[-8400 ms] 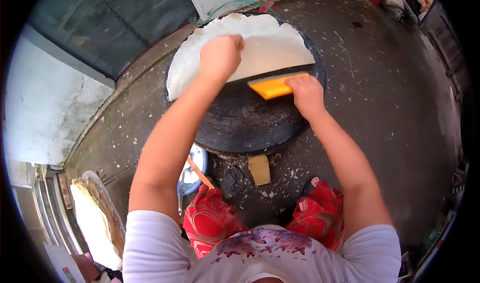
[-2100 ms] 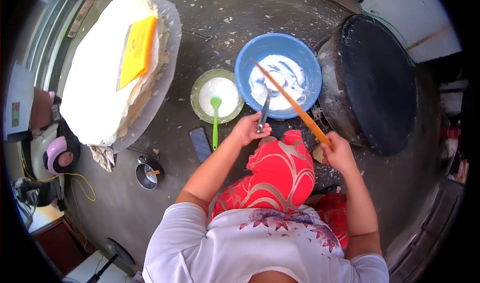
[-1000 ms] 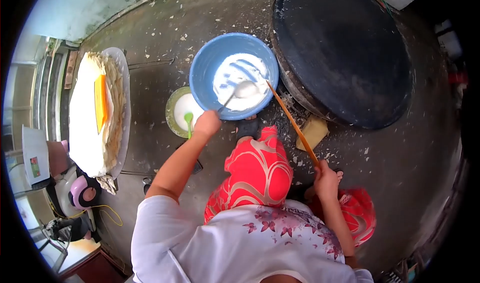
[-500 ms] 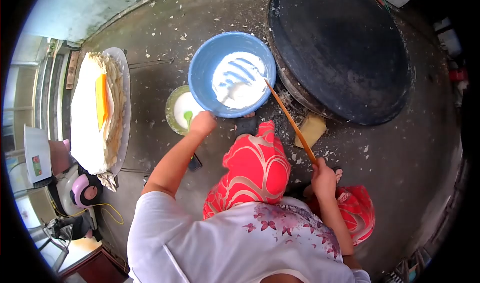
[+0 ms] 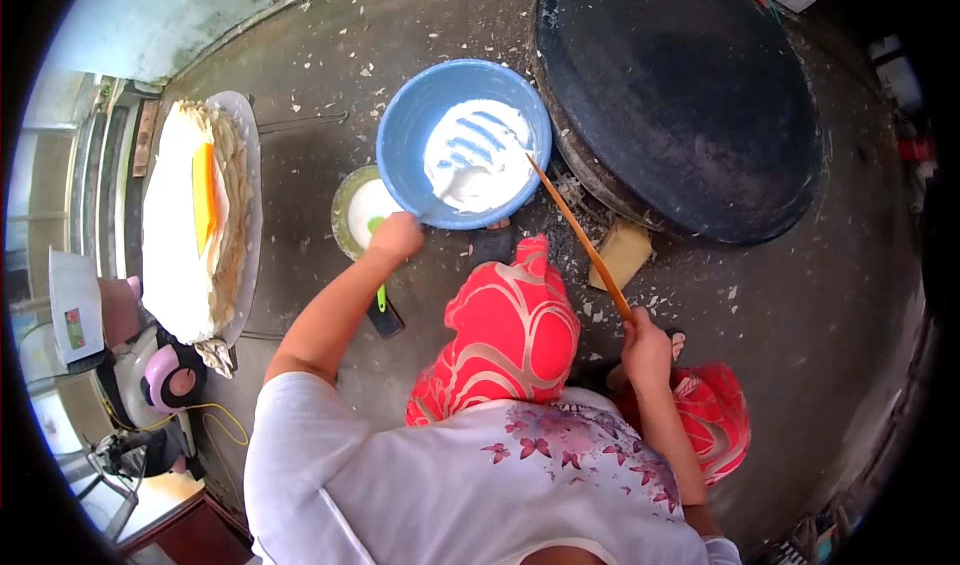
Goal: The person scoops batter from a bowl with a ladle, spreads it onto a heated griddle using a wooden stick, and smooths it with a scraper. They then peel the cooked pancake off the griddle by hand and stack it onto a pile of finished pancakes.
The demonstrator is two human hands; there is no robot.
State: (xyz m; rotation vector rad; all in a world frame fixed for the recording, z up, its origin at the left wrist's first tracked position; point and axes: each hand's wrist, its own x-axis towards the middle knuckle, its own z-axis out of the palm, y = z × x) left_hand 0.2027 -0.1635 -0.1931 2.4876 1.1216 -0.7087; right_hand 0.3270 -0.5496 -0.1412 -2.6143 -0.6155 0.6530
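Note:
My right hand is wrapped around the lower end of a long tapering wooden stick. The stick's thin tip rests at the right inner side of a blue basin, against white batter smeared over the bottom. At the basin's near left rim is my left hand, fingers curled closed. A blurred greyish shape pokes from it over the rim, too smeared to name. Just beside that hand, a smaller greenish bowl holds white liquid, with a green-handled spoon partly hidden by the hand.
A big round black griddle stands at the right, with a yellowish block by its edge. Left, a stack of thin flatbreads on a round tray carries an orange scraper. A dark phone-like object lies on the floor among scattered flakes.
My left hand has shifted slightly left and up along the basin rim, and a blurred shape now shows by it. More of the green handle is visible. My right hand holds the stick nearly still.

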